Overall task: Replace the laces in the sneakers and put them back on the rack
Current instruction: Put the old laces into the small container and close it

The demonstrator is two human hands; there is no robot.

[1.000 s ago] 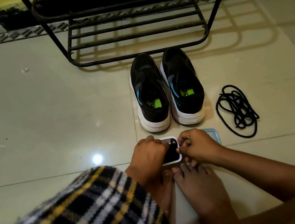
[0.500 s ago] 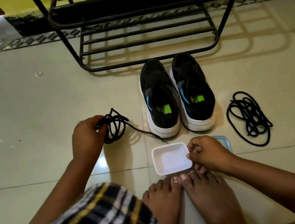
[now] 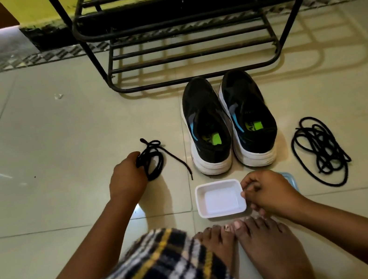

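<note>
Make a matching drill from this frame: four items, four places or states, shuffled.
Items:
1. sneakers
2. tub
3. lace bundle
4. loose lace pile

Places or states:
A. held in the left hand
B. lying untouched on the floor to the right of the sneakers
C. standing side by side in front of the rack, no laces in
D. white, empty, held at its edge by the right hand

Pairs: 1-C, 2-D, 3-A, 4-B
</note>
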